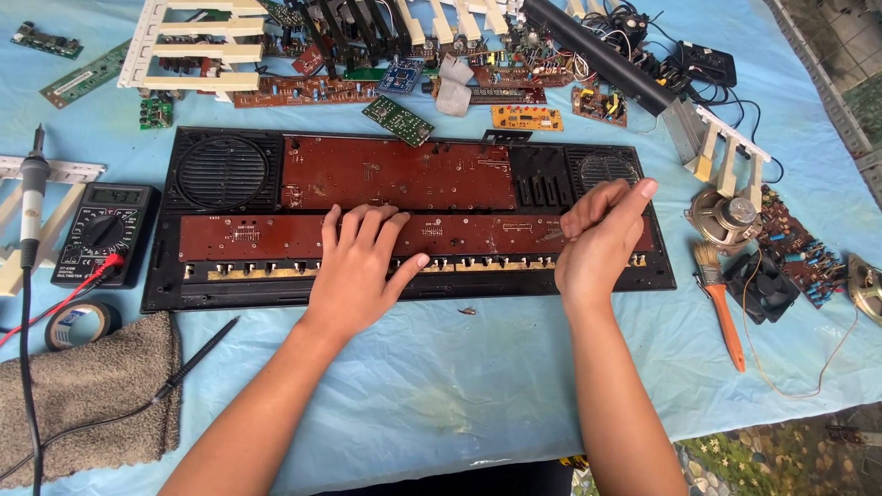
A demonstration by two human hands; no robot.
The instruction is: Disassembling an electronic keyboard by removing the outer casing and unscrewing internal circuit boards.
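Observation:
An opened black keyboard housing (165, 276) lies across the blue cloth, with two long brown circuit boards (404, 174) inside and round speaker grilles at both ends. My left hand (358, 266) rests flat, fingers spread, on the lower brown board near its middle. My right hand (602, 239) hovers over the right end of that board, fingers curled and pinched around a thin metal tool whose tip touches the board; the tool is mostly hidden by the fingers.
A multimeter (103, 230) with red and black probes, a soldering iron (32, 197), a tape roll (78, 323) and a brown towel (87, 395) lie left. A paintbrush (721, 308), speaker (726, 216) and small fan (767, 287) lie right. Loose boards and white key strips (197, 46) crowd the back.

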